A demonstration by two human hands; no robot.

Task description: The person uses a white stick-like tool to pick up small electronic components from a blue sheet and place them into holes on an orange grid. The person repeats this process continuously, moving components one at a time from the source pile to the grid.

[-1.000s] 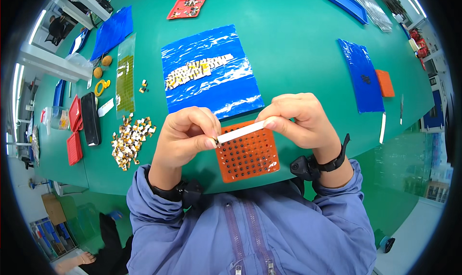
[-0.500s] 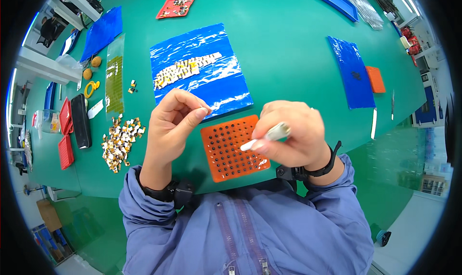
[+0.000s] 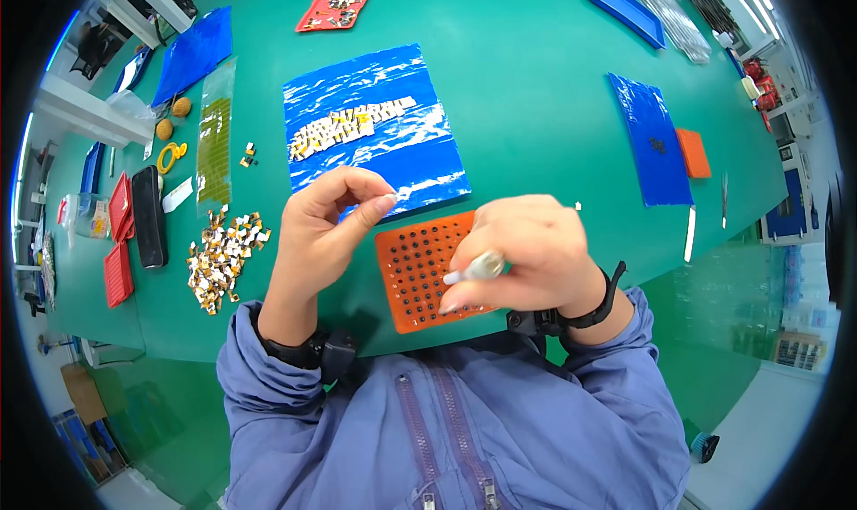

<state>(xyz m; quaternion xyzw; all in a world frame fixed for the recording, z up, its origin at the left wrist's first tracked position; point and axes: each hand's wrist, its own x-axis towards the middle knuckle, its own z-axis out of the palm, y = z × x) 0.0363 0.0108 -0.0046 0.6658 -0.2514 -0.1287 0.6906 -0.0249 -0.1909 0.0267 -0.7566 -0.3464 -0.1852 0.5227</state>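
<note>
My left hand (image 3: 323,229) is closed in a pinch on a small pale piece (image 3: 394,198), mostly covered by the fingertips, just above the near edge of a blue sheet (image 3: 402,166). Gripped in my right hand (image 3: 531,247) is a white pen-shaped tool (image 3: 483,267), its tip pointing down and left over an orange tray (image 3: 406,287). Rows of small black round parts sit in the tray's holes; the right hand hides its right side. Small white and amber pieces (image 3: 348,128) lie in overlapping rows on the blue sheet.
Left of my left hand is a loose pile of small white-and-amber pieces (image 3: 225,258). Beyond it lie a black case (image 3: 149,215), red trays (image 3: 118,273), yellow scissors (image 3: 170,157) and an amber strip sheet (image 3: 214,144). Another blue sheet (image 3: 652,140) and an orange block (image 3: 693,153) are at right.
My right hand has shifted slightly left and down, bringing the white tool lower over the orange tray. My left hand keeps its pinch, nearly in place.
</note>
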